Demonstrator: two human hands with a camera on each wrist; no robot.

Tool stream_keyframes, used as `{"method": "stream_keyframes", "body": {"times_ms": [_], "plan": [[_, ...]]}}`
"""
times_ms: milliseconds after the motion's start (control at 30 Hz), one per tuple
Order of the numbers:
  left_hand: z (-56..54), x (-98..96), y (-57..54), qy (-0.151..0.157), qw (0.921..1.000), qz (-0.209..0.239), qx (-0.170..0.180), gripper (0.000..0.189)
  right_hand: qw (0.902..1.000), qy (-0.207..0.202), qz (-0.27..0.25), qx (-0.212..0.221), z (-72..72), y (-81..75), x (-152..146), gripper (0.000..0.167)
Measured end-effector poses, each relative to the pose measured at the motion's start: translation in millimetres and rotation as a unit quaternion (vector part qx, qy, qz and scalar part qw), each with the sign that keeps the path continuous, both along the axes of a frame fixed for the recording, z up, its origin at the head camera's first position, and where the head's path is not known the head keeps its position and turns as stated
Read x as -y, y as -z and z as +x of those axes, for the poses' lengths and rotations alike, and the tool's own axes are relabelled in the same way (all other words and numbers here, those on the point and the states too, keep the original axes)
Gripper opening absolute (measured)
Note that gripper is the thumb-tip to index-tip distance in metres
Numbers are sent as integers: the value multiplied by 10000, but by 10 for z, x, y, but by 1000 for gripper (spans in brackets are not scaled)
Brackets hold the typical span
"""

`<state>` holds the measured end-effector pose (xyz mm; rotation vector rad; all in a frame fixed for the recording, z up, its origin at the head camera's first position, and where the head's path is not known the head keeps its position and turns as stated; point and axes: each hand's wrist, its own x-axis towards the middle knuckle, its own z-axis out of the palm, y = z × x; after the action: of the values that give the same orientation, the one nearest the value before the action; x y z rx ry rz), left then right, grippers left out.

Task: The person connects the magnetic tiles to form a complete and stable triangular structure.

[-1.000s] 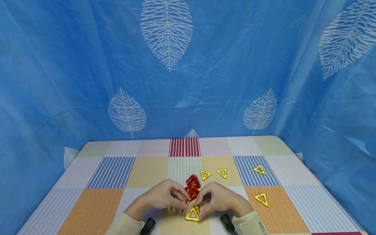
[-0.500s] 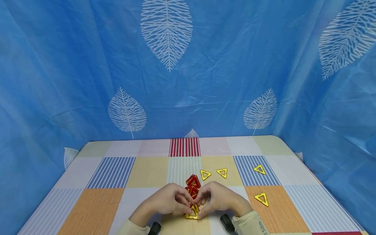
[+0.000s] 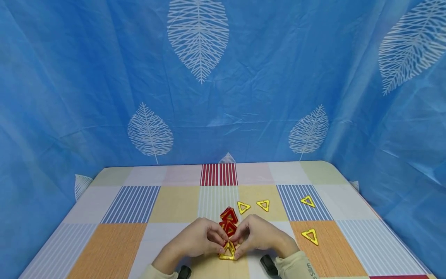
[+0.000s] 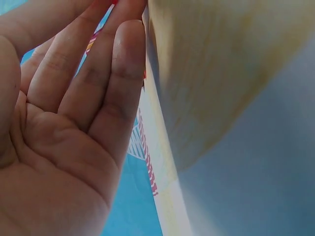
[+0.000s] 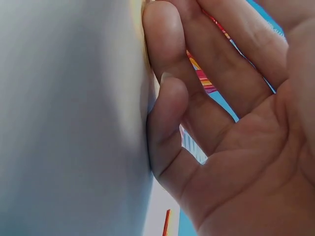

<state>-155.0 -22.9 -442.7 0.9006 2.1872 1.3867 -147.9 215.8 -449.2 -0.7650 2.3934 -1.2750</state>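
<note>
Near the front of the table, several yellow triangular frame tiles (image 3: 227,258) lean together into a small pyramid between the two hands. My left hand (image 3: 200,239) pinches its left side with thumb and fingertips. From the right, my right hand (image 3: 259,235) grips the opposite side, its thumb low on the front tile. Both sets of fingertips come close together at the top. Just beyond them stand red triangular pieces (image 3: 229,215), partly covered by the fingers. In the wrist views, the palms of the left hand (image 4: 64,132) and right hand (image 5: 236,147) fill much of the picture and the held tiles are hidden.
Flat yellow triangles lie apart to the right: two behind the right hand, one (image 3: 243,207) beside another (image 3: 263,205), and two farther right, one (image 3: 308,201) behind the other (image 3: 311,236). A patchwork cloth (image 3: 118,248) covers the table; a blue curtain (image 3: 244,97) encloses it.
The left hand has moved right and brought its yellow tile up against the others, so the tiles now meet. The right hand has barely shifted.
</note>
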Motion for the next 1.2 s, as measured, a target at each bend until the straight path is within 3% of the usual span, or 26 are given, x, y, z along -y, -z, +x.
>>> {"method": "stream_keyframes", "body": {"times_ms": [567,1000,1200], "plan": [[-2,-10,4,25,9999,-60,-118,17,9999,-30,-76,-68,-11,11,17,22],[-26,18,5,244,9997,-62,-24,30,9998,-100,-153,-42,-15,4,-5,29],[-26,17,6,347,9991,-156,-202,33,9998,-120,-151,4,-27,-7,-16,27]]}}
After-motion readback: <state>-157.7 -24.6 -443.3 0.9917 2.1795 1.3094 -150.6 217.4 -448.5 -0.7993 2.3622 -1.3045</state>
